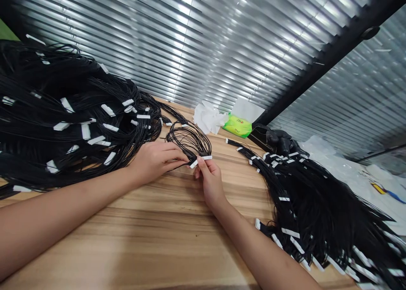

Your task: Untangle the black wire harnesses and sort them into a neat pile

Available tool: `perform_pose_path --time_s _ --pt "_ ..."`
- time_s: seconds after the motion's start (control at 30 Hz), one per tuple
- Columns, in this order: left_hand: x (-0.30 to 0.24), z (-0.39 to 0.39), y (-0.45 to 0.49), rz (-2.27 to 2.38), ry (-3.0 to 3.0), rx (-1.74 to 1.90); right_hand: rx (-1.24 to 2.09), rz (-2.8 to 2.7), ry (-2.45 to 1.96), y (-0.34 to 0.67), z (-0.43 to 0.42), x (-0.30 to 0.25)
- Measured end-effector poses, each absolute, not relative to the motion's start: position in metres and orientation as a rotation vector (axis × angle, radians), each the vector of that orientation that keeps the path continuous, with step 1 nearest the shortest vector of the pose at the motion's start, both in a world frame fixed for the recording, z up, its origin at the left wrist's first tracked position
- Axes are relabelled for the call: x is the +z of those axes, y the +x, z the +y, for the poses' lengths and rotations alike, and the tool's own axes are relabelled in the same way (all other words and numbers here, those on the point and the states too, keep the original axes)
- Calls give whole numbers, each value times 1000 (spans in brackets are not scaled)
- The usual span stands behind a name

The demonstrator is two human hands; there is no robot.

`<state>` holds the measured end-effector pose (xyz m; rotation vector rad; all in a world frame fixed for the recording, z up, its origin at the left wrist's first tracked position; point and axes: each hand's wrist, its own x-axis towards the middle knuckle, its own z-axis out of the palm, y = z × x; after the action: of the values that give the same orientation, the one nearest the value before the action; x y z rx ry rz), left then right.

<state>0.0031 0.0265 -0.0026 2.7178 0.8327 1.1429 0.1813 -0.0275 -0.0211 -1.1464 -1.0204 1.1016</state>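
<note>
Closest in, the person's right hand (209, 182) is pinching a white connector strip (203, 159) between thumb and forefinger, the other fingers curling loosely below. The left hand (155, 161) is closing its fingers around a small bundle of thin black wires (188, 140), which is arcing up in a loop just beyond both hands and ending at the strip. Both hands are resting over a wood-grain table (136, 243).

Left of the hands, a large heap of black wires with white connectors (63, 121) is spreading across the table and running under the left forearm. A second heap (304, 205) is fanning out to the right.

Farther back, a bright green tissue packet (239, 125) is lying on the table with a white sheet (247, 110) standing up from it; anything else inside is hidden. A crumpled tissue (209, 117) is sitting just beside it. A dark glove (281, 140) is lying near the packet, with clear plastic sheeting (333, 163) stretching off to the right. Metal-look slatted blinds (158, 40) are filling the background.
</note>
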Motion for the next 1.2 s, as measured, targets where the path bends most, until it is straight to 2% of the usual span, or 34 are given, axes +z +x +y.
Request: perform_pose_path --time_s 0.13,0.3,0.47,0.7,0.83,1.07,1.2 --pt "1 30 5 920 2535 849 1114 -1073 -1166 185 -24 -20" --pt "1 32 7 923 2474 749 1095 -1189 -1187 193 -18 -20" --pt "2 29 8 904 2576 805 1119 -1167 -1198 193 -16 -19" --pt "2 25 3 748 2751 1140 1115 -1035 -1183 193 -16 -20" --pt "-1 23 2 673 2798 1106 1132 -789 -1068 195 -11 -20" --pt "-5 34 2 1054 2548 1088 1429 -602 -830 190 -17 -10" --pt "-4 37 1 1074 2427 1142 1528 -618 -772 186 -25 -8"
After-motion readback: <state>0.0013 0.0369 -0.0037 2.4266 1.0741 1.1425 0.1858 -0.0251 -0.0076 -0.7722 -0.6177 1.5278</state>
